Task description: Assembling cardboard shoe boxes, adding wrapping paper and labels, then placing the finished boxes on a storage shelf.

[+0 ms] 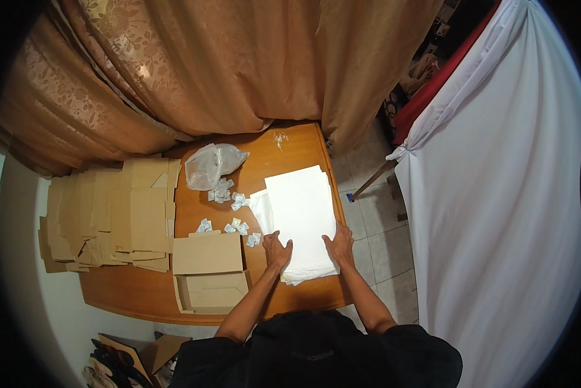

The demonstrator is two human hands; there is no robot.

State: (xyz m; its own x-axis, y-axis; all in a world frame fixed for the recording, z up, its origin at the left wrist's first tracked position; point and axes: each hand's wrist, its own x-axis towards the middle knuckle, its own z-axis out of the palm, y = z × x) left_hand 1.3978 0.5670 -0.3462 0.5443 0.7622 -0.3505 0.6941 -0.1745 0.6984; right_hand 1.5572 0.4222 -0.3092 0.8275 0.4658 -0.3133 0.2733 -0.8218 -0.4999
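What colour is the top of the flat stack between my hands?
The top of the flat stack is white; it shows best in the head view.

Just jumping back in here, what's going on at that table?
A person has the left hand and right hand at opposite sides of a stack of white sheets on the wooden table. To its left, a cardboard box stands open. Small packets lie near a clear plastic bag, with flat cardboard pieces piled farther left.
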